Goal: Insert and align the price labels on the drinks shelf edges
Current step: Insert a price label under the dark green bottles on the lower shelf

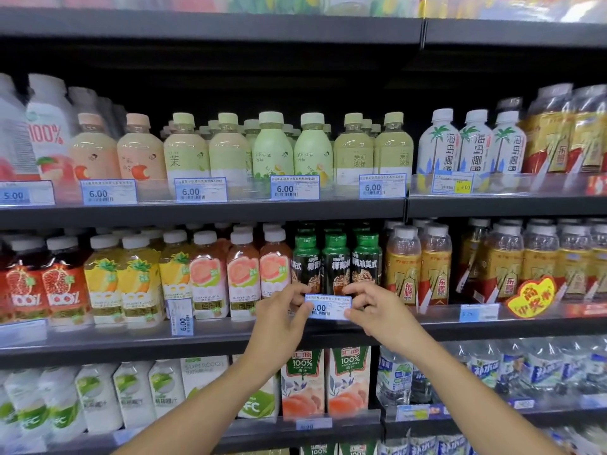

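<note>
Pinching a blue-edged price label (328,307) by its two ends, the left hand (279,320) and right hand (377,310) hold it level at the middle shelf edge (492,328).
Green-capped dark bottles (335,264) stand just behind it; further left, another label (181,318) sits turned on its side.
</note>
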{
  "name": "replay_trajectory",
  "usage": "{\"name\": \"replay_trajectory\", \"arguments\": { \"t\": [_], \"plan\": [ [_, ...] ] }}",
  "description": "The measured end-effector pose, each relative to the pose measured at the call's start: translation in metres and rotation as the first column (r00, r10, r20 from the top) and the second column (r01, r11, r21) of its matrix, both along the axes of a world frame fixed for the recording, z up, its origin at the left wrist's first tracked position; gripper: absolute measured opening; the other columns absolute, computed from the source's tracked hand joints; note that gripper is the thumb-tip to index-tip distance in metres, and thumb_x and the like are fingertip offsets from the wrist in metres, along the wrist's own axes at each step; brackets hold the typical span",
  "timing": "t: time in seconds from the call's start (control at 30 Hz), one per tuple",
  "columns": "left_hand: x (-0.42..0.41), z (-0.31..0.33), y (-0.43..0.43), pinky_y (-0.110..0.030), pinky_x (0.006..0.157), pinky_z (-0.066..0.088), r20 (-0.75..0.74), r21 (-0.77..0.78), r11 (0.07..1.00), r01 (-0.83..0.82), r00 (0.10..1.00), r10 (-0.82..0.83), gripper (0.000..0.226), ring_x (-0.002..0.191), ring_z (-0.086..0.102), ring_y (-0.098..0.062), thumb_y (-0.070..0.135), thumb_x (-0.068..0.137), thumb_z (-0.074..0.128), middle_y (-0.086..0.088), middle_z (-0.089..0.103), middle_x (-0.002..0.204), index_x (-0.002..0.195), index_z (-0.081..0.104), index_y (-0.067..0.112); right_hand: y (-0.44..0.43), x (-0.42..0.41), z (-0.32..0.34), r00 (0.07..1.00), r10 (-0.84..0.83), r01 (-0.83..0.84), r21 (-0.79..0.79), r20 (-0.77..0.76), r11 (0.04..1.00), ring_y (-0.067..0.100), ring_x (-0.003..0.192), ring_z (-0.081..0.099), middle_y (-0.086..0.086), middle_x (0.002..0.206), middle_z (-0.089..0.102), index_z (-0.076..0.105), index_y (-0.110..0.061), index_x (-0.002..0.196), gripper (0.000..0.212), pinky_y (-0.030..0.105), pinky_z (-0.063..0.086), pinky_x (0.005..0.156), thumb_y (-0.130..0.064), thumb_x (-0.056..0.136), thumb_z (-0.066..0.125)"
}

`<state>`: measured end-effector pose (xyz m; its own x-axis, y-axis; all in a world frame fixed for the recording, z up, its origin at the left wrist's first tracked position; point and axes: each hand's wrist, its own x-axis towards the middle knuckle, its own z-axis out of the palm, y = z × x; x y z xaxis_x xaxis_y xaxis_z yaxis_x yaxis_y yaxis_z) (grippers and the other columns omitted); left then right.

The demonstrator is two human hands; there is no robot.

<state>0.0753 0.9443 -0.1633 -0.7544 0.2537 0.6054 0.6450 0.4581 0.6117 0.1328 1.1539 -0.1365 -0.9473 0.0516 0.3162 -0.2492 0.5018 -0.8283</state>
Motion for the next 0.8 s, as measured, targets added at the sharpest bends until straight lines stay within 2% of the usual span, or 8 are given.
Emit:
{"name": "replay_trajectory", "arguments": {
  "t": [0.07,0.27,0.47,0.53,0.8],
  "plan": [
    [0.0,0.0,-0.002,-0.042,0.091,0.049,-0.005,0.009,1.0,-0.001,1.0,0.001,0.022,0.093,0.059,-0.002,0.032,0.096,0.063,0.02,0.063,0.088,0.117,0.058,0.037,-0.002,0.0,0.001,1.0,0.002,-0.002,-0.003,0.002,1.0,0.014,0.055,0.052,0.0,0.084,0.067,0.059,-0.034,0.114,0.034,0.03,0.047,0.054,-0.015,0.088,0.07],
    [-0.002,0.0,-0.007,-0.047,0.092,0.048,-0.004,0.034,0.999,0.009,1.0,-0.009,0.022,0.092,0.06,-0.002,0.033,0.096,0.063,0.018,0.064,0.086,0.116,0.057,0.039,-0.008,-0.003,0.003,1.0,0.004,-0.004,0.0,0.006,1.0,0.01,0.056,0.055,-0.001,0.085,0.067,0.059,-0.035,0.113,0.033,0.026,0.048,0.055,-0.016,0.088,0.069],
    [-0.007,0.002,-0.01,-0.03,0.086,0.05,-0.005,0.033,0.999,0.006,1.0,-0.005,0.022,0.091,0.06,-0.001,0.029,0.096,0.063,0.017,0.065,0.088,0.119,0.062,0.026,-0.012,-0.009,0.004,1.0,0.004,-0.004,0.017,-0.001,1.0,0.01,0.057,0.055,0.001,0.084,0.066,0.059,-0.038,0.111,0.033,0.027,0.048,0.056,-0.016,0.088,0.069],
    [-0.008,0.001,-0.01,-0.029,0.086,0.049,-0.003,0.026,1.0,0.004,1.0,-0.004,0.023,0.091,0.06,-0.002,0.029,0.096,0.064,0.017,0.064,0.088,0.119,0.063,0.025,-0.013,-0.009,0.005,1.0,0.011,-0.011,0.036,-0.007,0.999,0.011,0.056,0.055,0.001,0.085,0.065,0.059,-0.036,0.11,0.032,0.027,0.048,0.056,-0.015,0.088,0.068],
    [-0.016,-0.006,-0.012,-0.045,0.088,0.051,0.001,0.008,1.0,0.025,1.0,-0.025,0.023,0.095,0.059,-0.008,0.032,0.096,0.063,0.023,0.06,0.088,0.114,0.055,0.045,-0.02,-0.014,0.003,1.0,0.022,-0.022,0.081,-0.004,0.996,0.013,0.054,0.053,-0.002,0.093,0.067,0.06,-0.037,0.111,0.03,0.034,0.048,0.056,-0.017,0.089,0.068]
  ]
}}
